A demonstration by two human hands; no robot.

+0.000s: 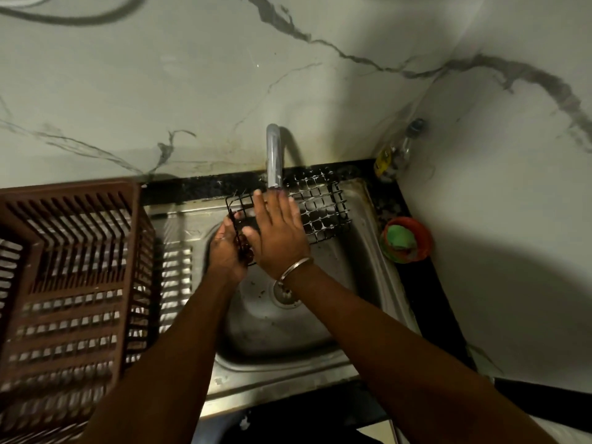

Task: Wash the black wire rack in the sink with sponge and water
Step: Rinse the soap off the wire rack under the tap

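Note:
The black wire rack is held over the steel sink, just under the grey tap spout. My left hand grips the rack's left end from below, fingers curled round the wires. My right hand lies flat on top of the rack with straight fingers, a metal bangle on the wrist. A green sponge sits in a red dish on the counter to the right of the sink. Water from the spout is not clearly visible.
A brown slatted plastic basket stands on the sink's left drainboard. A small bottle stands in the back right corner. The drain lies below my right wrist. Marble wall tiles rise behind and to the right.

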